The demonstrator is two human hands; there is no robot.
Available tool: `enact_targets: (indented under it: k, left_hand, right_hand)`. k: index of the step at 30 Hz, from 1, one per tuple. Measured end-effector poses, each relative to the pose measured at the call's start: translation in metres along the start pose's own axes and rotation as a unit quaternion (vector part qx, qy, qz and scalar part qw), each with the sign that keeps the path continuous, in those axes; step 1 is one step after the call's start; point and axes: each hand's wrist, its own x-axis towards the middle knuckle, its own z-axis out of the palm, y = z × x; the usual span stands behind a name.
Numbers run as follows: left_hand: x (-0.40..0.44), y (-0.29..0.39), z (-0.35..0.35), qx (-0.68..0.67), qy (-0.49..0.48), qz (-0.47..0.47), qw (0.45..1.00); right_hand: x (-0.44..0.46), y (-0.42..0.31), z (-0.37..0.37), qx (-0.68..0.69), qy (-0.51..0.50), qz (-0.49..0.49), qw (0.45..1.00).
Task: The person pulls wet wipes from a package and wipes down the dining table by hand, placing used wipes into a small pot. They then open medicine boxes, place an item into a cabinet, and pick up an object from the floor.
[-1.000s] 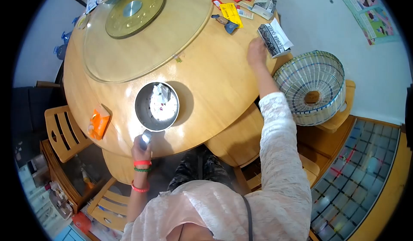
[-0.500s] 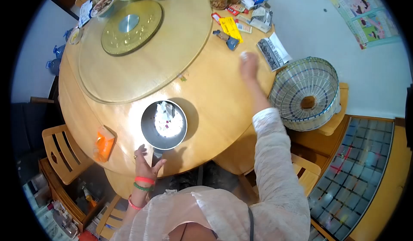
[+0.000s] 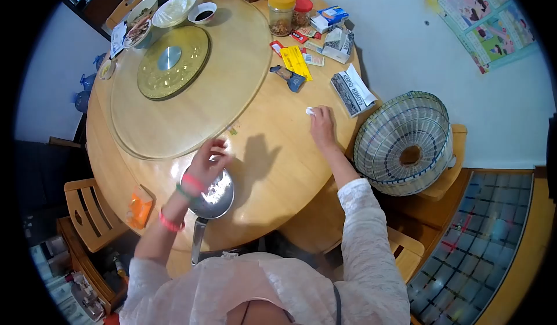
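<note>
A small saucepan (image 3: 225, 200) stands near the table's front edge, its metal handle (image 3: 199, 238) pointing toward me. My left hand (image 3: 208, 163) hovers over the pan's far rim with loosely bent, slightly blurred fingers; I see nothing held in it. It hides part of the pan's inside. Farther right, my right hand (image 3: 322, 126) rests low at the tabletop, fingers closed on a small white crumpled tissue (image 3: 310, 111). Beyond that hand lies a box marked Flower Queen (image 3: 353, 93).
An orange packet (image 3: 139, 208) lies left of the pan. A glass turntable (image 3: 174, 81) fills the table's middle. Packets, including a yellow one (image 3: 296, 62), and lidded jars (image 3: 281, 17) sit at the back right. A woven basket (image 3: 406, 145) stands right of the table.
My left hand has risen from beside the handle to above the pan. My right hand has moved nearer and a little left with the tissue. The camera view has shifted.
</note>
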Motion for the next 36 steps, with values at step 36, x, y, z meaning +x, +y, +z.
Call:
enact_targets:
  k: [36]
  left_hand:
    - [0.586, 0.072, 0.015, -0.548, -0.067, -0.067, 0.831]
  right_hand:
    - [0.008, 0.015, 0.011, -0.064, -0.053, 0.003, 0.997]
